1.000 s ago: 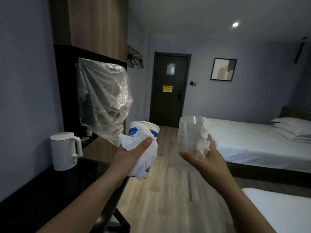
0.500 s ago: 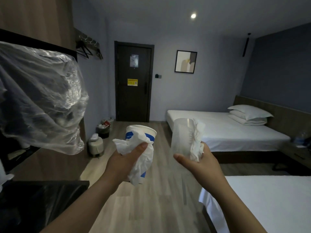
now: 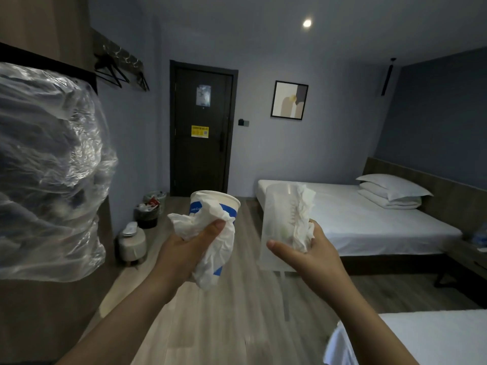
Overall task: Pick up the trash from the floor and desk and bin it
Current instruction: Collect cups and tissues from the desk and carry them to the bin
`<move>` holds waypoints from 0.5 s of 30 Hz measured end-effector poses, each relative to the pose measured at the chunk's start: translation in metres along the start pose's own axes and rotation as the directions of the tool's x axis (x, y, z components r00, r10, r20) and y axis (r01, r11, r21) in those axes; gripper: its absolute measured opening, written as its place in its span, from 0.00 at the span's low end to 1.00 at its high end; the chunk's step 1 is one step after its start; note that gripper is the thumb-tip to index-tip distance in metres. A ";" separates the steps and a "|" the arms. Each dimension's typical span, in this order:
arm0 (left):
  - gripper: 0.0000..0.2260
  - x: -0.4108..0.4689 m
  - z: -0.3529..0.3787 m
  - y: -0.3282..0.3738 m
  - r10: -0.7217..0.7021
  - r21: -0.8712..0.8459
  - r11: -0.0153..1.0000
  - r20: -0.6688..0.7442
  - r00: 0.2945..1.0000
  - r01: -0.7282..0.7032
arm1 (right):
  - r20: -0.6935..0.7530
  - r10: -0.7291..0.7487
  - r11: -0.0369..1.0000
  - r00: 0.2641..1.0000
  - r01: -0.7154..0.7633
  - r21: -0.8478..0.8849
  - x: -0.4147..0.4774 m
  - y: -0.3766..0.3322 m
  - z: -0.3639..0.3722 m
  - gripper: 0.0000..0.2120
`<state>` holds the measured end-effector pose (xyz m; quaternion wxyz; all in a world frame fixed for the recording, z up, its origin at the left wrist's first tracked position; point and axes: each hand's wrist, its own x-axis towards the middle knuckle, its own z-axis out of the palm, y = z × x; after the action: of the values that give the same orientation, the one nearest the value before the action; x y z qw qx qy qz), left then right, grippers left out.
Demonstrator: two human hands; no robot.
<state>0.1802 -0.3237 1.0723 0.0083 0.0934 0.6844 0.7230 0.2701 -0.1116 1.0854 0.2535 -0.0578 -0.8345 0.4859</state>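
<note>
My left hand (image 3: 184, 248) grips a white paper cup with blue print (image 3: 210, 204) together with a crumpled white tissue (image 3: 218, 248), held upright at chest height. My right hand (image 3: 311, 248) grips a clear plastic cup (image 3: 278, 214) with another crumpled tissue (image 3: 304, 214) pressed against its side. A small dark trash bin (image 3: 146, 216), filled with rubbish, stands on the floor by the left wall near the door, well ahead of both hands.
A plastic-wrapped bundle (image 3: 50, 169) hangs close on the left. A small round stool (image 3: 131, 243) stands in front of the bin. One bed (image 3: 369, 217) lies at the right, a second bed's corner (image 3: 421, 338) is near at lower right. Wooden floor (image 3: 237, 312) runs to the door (image 3: 203, 133).
The view has swung right and moved forward past the desk and kettle; the bin and stool have come into sight and grown nearer. Both hands keep their hold on the cups and tissues.
</note>
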 end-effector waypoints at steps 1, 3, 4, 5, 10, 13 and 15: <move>0.25 0.016 0.000 -0.004 -0.005 0.003 1.000 -0.005 1.000 0.005 | 0.006 0.006 1.000 1.000 -0.006 0.003 0.014 0.006 0.006 0.36; 0.25 0.048 0.003 -0.012 -0.021 0.025 0.999 -0.014 1.000 0.021 | 0.018 0.018 1.000 1.000 -0.018 0.001 0.045 0.018 0.016 0.38; 0.23 0.065 0.006 -0.015 -0.025 0.029 0.999 -0.020 0.999 0.025 | 0.019 0.022 1.000 1.000 -0.022 0.005 0.061 0.024 0.020 0.38; 0.22 0.083 0.010 -0.018 -0.024 0.029 0.999 -0.025 0.999 0.024 | 0.016 0.020 1.000 1.000 -0.020 0.012 0.078 0.032 0.025 0.37; 0.22 0.176 0.037 -0.026 0.006 0.031 0.999 -0.018 1.000 -0.006 | 0.023 0.003 0.998 1.000 -0.004 0.061 0.174 0.072 0.041 0.34; 0.32 0.235 0.055 -0.030 0.007 0.005 1.000 0.006 1.000 -0.007 | 0.034 -0.011 0.998 0.999 0.008 0.069 0.240 0.093 0.046 0.34; 0.36 0.271 0.067 -0.034 -0.001 0.006 1.000 -0.002 1.000 0.001 | 0.061 -0.016 0.998 0.998 0.012 0.060 0.282 0.107 0.048 0.36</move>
<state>-0.0807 -0.2179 1.0750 0.0076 0.0923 0.6868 0.7209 -0.0132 0.0036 1.0796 0.2327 -0.0293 -0.8273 0.5105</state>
